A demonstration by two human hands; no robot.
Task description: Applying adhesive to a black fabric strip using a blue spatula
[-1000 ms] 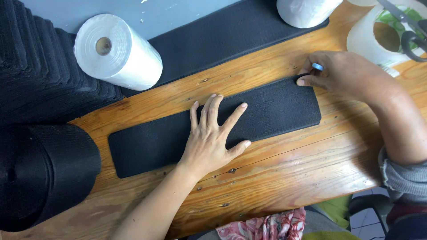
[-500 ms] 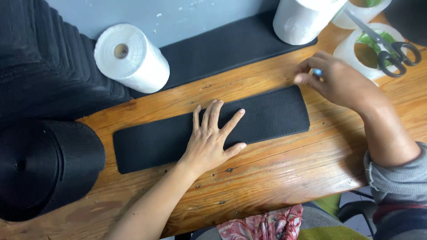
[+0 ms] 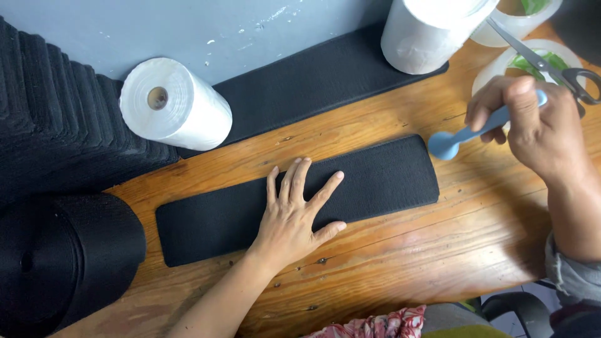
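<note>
**One head camera, looking down**

You see the scene from one camera on your head. It faces steeply down at the wooden table [image 3: 400,250], quite near, with the grey wall [image 3: 188,25] at the top edge. No second view shares it.

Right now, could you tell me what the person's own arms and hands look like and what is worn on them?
Both hands are bare, with no gloves, rings or watch in view. The left hand and its forearm are uncovered down to the bottom edge of the picture. The right hand is also bare; its forearm ends in a grey sleeve pushed up near the elbow.
</note>
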